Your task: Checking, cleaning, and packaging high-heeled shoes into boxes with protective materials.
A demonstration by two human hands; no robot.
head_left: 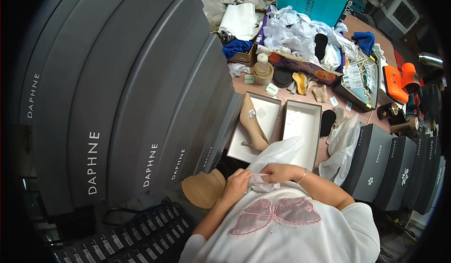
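Note:
Close to my body, my left hand point(238, 184) and my right hand point(278, 173) pinch a thin white sheet of tissue paper point(282, 153). Its upper part spreads over the near end of an open white-lined box part point(300, 117). Whether anything is wrapped inside the crumpled part between my fingers, I cannot tell. Left of that box part, a beige high-heeled shoe point(253, 124) lies on its side in a second shallow white-lined box part point(270, 108), with a small pale piece stuck near its opening.
Tall stacks of dark grey shoe boxes point(155, 89) rise at the left; more boxes point(376, 164) stand at the right. Beyond are a carton of crumpled white paper point(291, 33), a bottle in a tape roll point(263, 68), a tray of tags point(359, 82) and an orange tool point(397, 82).

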